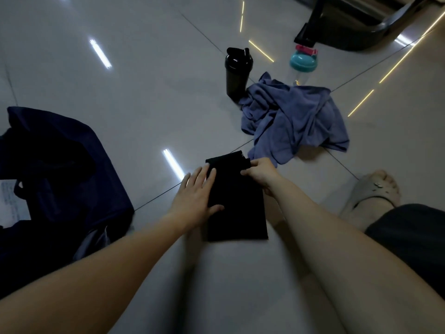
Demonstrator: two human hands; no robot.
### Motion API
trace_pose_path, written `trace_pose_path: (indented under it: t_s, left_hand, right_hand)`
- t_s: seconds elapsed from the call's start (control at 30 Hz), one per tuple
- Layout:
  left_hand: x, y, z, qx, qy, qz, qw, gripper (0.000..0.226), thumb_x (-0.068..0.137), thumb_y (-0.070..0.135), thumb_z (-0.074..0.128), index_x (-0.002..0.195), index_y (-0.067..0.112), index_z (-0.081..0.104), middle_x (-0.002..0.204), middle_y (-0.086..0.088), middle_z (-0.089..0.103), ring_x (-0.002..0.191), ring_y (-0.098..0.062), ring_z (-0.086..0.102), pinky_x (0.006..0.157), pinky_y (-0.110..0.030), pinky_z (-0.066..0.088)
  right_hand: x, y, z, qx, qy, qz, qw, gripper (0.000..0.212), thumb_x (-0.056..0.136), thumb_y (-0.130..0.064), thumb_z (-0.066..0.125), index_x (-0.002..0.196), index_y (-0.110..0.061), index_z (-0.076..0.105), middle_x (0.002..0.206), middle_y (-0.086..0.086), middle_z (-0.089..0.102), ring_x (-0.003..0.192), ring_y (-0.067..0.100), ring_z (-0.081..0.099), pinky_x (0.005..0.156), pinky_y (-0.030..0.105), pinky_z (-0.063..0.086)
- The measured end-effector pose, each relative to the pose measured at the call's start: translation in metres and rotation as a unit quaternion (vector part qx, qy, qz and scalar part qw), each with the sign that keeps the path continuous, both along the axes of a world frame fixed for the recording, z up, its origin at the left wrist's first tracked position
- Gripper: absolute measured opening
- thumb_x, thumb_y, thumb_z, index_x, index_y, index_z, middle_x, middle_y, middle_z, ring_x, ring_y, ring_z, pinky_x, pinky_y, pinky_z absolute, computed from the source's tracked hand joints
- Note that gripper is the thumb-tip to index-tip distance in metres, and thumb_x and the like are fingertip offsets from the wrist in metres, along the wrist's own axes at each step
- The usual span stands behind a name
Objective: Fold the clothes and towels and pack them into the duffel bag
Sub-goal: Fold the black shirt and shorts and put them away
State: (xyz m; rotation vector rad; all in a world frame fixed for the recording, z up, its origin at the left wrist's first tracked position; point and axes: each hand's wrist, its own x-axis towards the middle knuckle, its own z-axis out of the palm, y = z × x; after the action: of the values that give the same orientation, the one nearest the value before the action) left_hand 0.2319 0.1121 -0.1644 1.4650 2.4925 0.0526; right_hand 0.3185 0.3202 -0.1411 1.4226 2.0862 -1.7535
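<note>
The folded black garment [237, 208] is lying flat on the tiled floor [144, 92], directly in front of the seated person. The left hand [195, 201] is pressing on its left edge with fingers straight and released. The right hand [261, 172] is grasping the garment's far right corner, fingers curled. The navy duffel bag [60, 165] is sitting open at the left. A crumpled blue cloth [293, 116] is lying beyond the garment, touching a black shaker bottle [237, 73] and just beside a teal-lidded bottle [303, 62]
</note>
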Motion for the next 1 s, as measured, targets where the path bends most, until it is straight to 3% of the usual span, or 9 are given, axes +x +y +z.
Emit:
trace_pose_path:
  t_s: [0.13, 0.23, 0.33, 0.43, 0.57, 0.63, 0.7, 0.8, 1.0]
  left_hand:
    - [-0.016, 0.022, -0.006, -0.05, 0.048, -0.089, 0.994, 0.121, 0.073, 0.091, 0.016, 0.162, 0.011, 0.002, 0.169, -0.014, 0.0, 0.157, -0.031, 0.001, 0.127, -0.049, 0.005]
    - [-0.021, 0.037, -0.007, -0.063, 0.065, -0.13, 0.987, 0.126, 0.067, 0.094, 0.003, 0.162, 0.011, -0.006, 0.169, -0.014, -0.007, 0.156, -0.03, -0.006, 0.126, -0.049, 0.003]
    - [-0.021, 0.043, -0.014, -0.064, 0.089, -0.173, 0.979, 0.127, 0.07, 0.095, 0.007, 0.161, 0.007, -0.005, 0.168, -0.02, -0.007, 0.156, -0.036, -0.005, 0.125, -0.052, 0.005]
    - [-0.013, 0.045, -0.023, -0.077, 0.122, -0.218, 0.965, 0.127, 0.074, 0.094, 0.014, 0.16, 0.004, -0.009, 0.166, -0.024, -0.013, 0.154, -0.04, -0.01, 0.124, -0.054, 0.0]
    - [-0.004, 0.055, -0.03, -0.071, 0.105, -0.246, 0.961, 0.127, 0.073, 0.097, 0.016, 0.16, 0.009, -0.014, 0.166, -0.023, -0.016, 0.154, -0.038, -0.015, 0.125, -0.053, -0.004]
    - [-0.002, 0.062, -0.031, -0.088, 0.096, -0.264, 0.956, 0.128, 0.071, 0.098, 0.017, 0.16, 0.011, -0.014, 0.166, -0.022, -0.017, 0.154, -0.038, -0.017, 0.124, -0.054, -0.003]
    - [0.001, 0.066, -0.03, -0.106, 0.1, -0.277, 0.95, 0.13, 0.07, 0.099, 0.02, 0.16, 0.012, -0.013, 0.166, -0.022, -0.016, 0.154, -0.038, -0.017, 0.124, -0.054, -0.003]
    - [0.003, 0.063, -0.027, -0.123, 0.102, -0.281, 0.946, 0.129, 0.071, 0.1, 0.022, 0.16, 0.013, -0.014, 0.166, -0.021, -0.016, 0.154, -0.038, -0.017, 0.124, -0.055, -0.004]
    - [0.005, 0.025, -0.021, -0.144, 0.081, -0.232, 0.959, 0.127, 0.071, 0.099, 0.02, 0.162, 0.014, -0.008, 0.167, -0.02, -0.014, 0.155, -0.036, -0.014, 0.123, -0.057, -0.001]
  right_hand:
    - [0.009, -0.001, -0.009, 0.037, -0.002, -0.01, 0.999, 0.011, 0.086, -0.001, 0.069, 0.097, -0.002, 0.073, 0.092, 0.016, 0.075, 0.086, 0.032, 0.072, 0.084, 0.05, 0.058]
    - [0.017, 0.0, -0.014, 0.054, -0.005, -0.011, 0.998, 0.016, 0.081, -0.007, 0.066, 0.095, 0.001, 0.07, 0.089, 0.022, 0.073, 0.085, 0.038, 0.071, 0.08, 0.057, 0.059]
    - [0.026, -0.001, -0.023, 0.072, -0.001, -0.008, 0.997, 0.02, 0.072, -0.011, 0.061, 0.089, -0.003, 0.069, 0.085, 0.02, 0.072, 0.081, 0.039, 0.07, 0.073, 0.054, 0.058]
    - [0.034, -0.005, -0.021, 0.109, -0.013, 0.001, 0.994, 0.004, 0.069, -0.016, 0.06, 0.066, -0.013, 0.059, 0.068, 0.011, 0.065, 0.066, 0.032, 0.063, 0.059, 0.044, 0.048]
    - [0.046, -0.003, -0.019, 0.138, -0.063, -0.024, 0.988, 0.021, 0.079, -0.017, 0.063, 0.061, -0.022, 0.054, 0.066, 0.002, 0.06, 0.068, 0.025, 0.059, 0.059, 0.031, 0.041]
    - [0.053, -0.001, -0.024, 0.14, -0.098, -0.032, 0.985, 0.015, 0.079, -0.022, 0.062, 0.065, -0.021, 0.055, 0.069, 0.004, 0.062, 0.073, 0.028, 0.063, 0.06, 0.03, 0.041]
    - [0.056, 0.001, -0.028, 0.163, -0.131, -0.002, 0.978, 0.011, 0.079, -0.033, 0.063, 0.083, -0.023, 0.061, 0.084, 0.003, 0.068, 0.085, 0.029, 0.066, 0.067, 0.032, 0.047]
    - [0.053, 0.002, -0.027, 0.217, -0.144, 0.009, 0.965, 0.044, 0.081, -0.058, 0.067, 0.108, -0.023, 0.06, 0.1, -0.003, 0.064, 0.097, 0.023, 0.061, 0.079, 0.035, 0.049]
    - [0.026, -0.013, -0.036, 0.223, -0.152, 0.073, 0.96, 0.026, 0.085, -0.043, 0.069, 0.092, -0.02, 0.061, 0.098, 0.008, 0.07, 0.095, 0.032, 0.066, 0.068, 0.032, 0.042]
